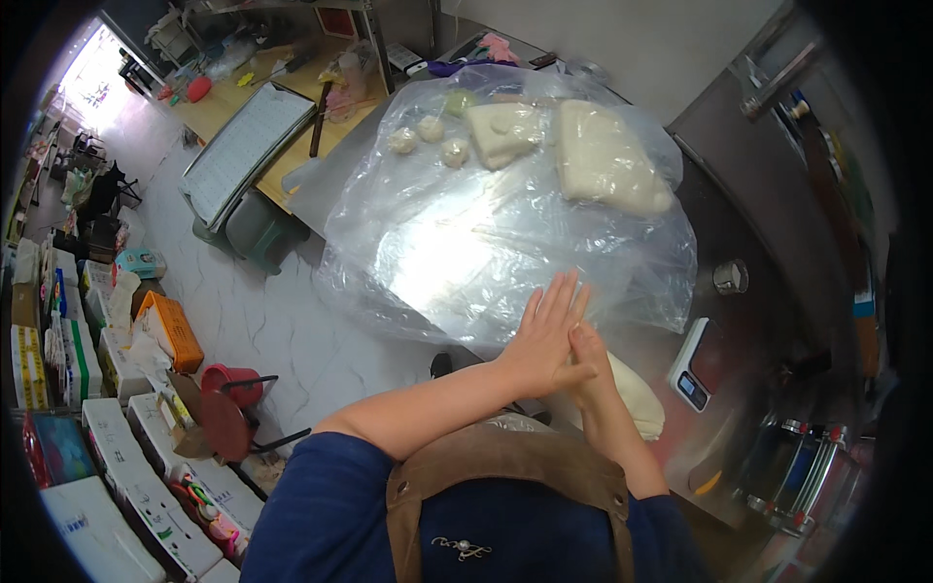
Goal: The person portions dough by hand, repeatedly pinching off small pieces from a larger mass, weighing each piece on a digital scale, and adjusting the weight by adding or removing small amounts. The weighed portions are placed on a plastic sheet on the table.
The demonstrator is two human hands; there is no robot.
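My left hand (pixel 546 330) lies flat with its fingers straight and together, crossed over my right hand (pixel 589 358), at the near edge of a clear plastic sheet (pixel 466 253) on a steel counter (pixel 743 325). Most of my right hand's fingers are hidden beneath the left palm, so what it presses I cannot tell. A pale dough lump (pixel 643 396) rests beside my right forearm. Under the far end of the sheet lie a large dough block (pixel 607 155), a smaller slab (pixel 501 131) and three small dough balls (pixel 429 128).
A small digital scale (pixel 692 367) sits to the right of my hands, with shiny metal canisters (pixel 787 466) nearer the counter's front right. A wooden table (pixel 292 160) with a board, a green stool (pixel 255 228), a red bucket (pixel 233 384) and several boxes (pixel 117 355) stand on the left.
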